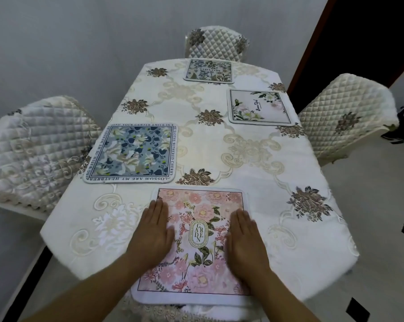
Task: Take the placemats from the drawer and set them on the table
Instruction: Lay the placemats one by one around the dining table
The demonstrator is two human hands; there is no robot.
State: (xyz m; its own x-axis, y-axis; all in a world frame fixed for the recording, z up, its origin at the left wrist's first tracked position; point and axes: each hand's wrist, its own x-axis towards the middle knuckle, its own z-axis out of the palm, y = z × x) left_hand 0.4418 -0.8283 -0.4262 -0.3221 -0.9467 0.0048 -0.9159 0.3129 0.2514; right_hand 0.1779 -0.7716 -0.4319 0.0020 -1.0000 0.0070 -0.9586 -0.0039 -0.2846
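Note:
A pink floral placemat (197,231) marked "GARDEN" lies at the near edge of the table (254,182). My left hand (153,233) rests flat on its left side and my right hand (245,240) flat on its right side, fingers straight and close together, gripping nothing. A blue floral placemat (132,153) lies at the left side. A white placemat with green leaves (259,106) lies at the right side. A blue-green placemat (209,70) lies at the far end.
The table wears a cream embroidered cloth with brown flowers. Quilted chairs stand at the left (31,149), the far end (216,44) and the right (345,117). A dark doorway (359,43) opens at the back right. No drawer is in view.

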